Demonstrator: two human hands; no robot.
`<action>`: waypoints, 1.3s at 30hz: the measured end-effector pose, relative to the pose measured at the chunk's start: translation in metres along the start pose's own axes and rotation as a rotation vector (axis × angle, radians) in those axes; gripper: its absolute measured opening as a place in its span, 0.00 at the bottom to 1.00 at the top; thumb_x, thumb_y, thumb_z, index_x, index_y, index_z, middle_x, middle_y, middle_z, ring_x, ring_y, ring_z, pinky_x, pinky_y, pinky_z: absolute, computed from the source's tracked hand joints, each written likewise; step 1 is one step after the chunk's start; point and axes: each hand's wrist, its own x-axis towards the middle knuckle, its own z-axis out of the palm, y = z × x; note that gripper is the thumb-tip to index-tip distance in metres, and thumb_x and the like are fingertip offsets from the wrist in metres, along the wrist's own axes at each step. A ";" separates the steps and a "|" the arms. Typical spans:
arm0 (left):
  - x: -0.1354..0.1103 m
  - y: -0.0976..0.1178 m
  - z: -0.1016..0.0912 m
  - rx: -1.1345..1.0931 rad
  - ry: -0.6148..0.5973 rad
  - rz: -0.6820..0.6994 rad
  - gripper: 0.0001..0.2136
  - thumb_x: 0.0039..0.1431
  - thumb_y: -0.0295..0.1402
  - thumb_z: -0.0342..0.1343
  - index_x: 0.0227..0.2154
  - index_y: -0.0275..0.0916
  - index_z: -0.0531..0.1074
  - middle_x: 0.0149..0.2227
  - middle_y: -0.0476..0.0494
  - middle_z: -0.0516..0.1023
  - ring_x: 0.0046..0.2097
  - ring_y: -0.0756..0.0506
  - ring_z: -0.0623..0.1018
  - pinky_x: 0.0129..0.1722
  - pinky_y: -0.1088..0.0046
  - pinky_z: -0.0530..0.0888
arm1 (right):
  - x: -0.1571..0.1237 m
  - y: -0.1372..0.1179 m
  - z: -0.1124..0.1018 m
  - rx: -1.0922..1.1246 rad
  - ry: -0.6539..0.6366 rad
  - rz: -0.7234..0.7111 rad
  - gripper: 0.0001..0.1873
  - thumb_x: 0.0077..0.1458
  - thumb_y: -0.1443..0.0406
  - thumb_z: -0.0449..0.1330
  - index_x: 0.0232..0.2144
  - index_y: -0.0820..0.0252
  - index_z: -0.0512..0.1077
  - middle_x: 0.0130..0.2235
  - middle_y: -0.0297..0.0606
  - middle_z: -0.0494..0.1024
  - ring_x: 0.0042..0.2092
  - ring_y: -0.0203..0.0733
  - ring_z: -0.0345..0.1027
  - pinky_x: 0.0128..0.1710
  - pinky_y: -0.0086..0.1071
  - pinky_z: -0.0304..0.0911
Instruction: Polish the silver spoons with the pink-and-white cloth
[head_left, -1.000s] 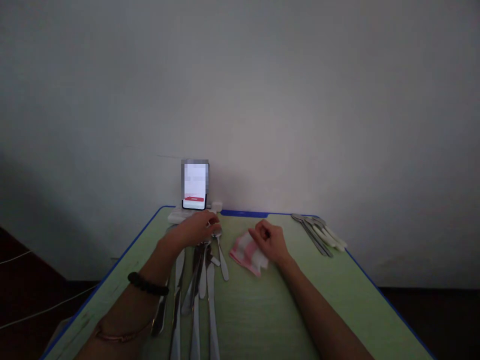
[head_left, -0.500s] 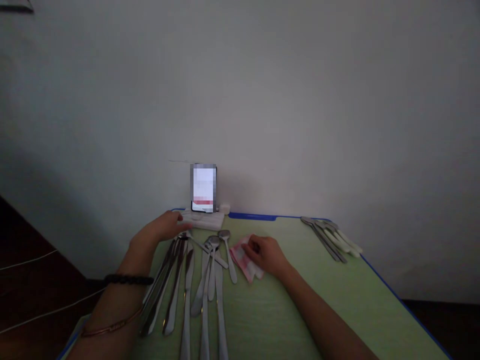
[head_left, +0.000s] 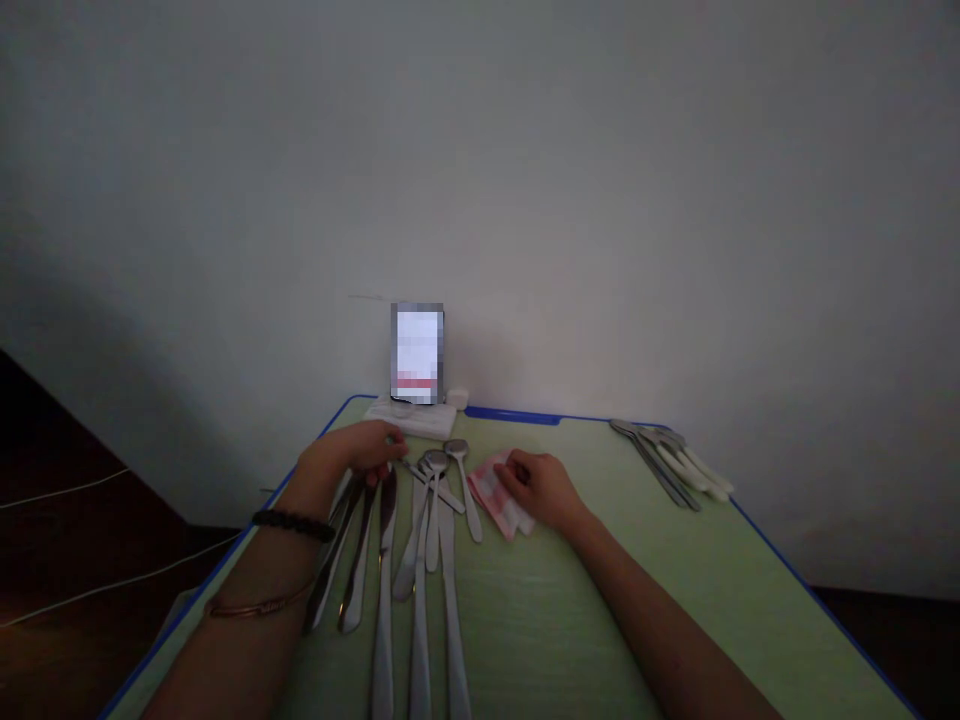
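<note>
My left hand [head_left: 369, 450] is over the far end of the knives, its fingers closed around the hidden head of a small metal spoon. The spoon's handle [head_left: 448, 495] slants to the right across other pieces. Below the hand several metal knives [head_left: 384, 590] lie side by side, handles towards me. Small spoons [head_left: 433, 510] lie overlapping just right of them, and one more spoon [head_left: 466, 490] is beside the cloth. My right hand [head_left: 544, 488] is curled on a pink and white cloth [head_left: 495, 495], gripping its upper right part against the table.
A lit phone [head_left: 418, 352] stands against the wall on a white pack [head_left: 412, 416], with a small white block [head_left: 458, 400] beside it. At the far right edge of the green table [head_left: 555, 620] lies a bundle of cutlery [head_left: 671, 465], some with white handles.
My left hand has come down from beside the white pack onto the slanting spoon, and its fingers have closed. My right hand stays on the cloth. The view has shifted slightly.
</note>
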 end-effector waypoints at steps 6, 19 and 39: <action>0.010 0.007 0.009 -0.034 -0.029 -0.025 0.15 0.55 0.43 0.46 0.28 0.36 0.67 0.28 0.41 0.80 0.23 0.48 0.76 0.19 0.78 0.68 | 0.001 0.001 0.001 0.025 0.015 0.007 0.16 0.56 0.59 0.50 0.20 0.60 0.66 0.18 0.30 0.65 0.20 0.31 0.53 0.23 0.27 0.43; 0.010 0.012 0.017 -0.081 -0.157 0.044 0.09 0.42 0.34 0.58 0.29 0.39 0.68 0.22 0.50 0.77 0.25 0.48 0.77 0.19 0.80 0.68 | 0.001 0.002 0.001 0.033 0.011 0.026 0.17 0.56 0.59 0.50 0.20 0.60 0.64 0.17 0.29 0.63 0.21 0.31 0.52 0.23 0.27 0.42; 0.001 0.037 0.022 0.137 -0.103 0.008 0.13 0.37 0.40 0.61 0.25 0.39 0.68 0.19 0.51 0.73 0.21 0.48 0.71 0.19 0.76 0.67 | 0.000 0.001 0.000 0.001 0.003 0.030 0.16 0.56 0.59 0.50 0.21 0.60 0.66 0.19 0.31 0.65 0.22 0.31 0.53 0.24 0.27 0.42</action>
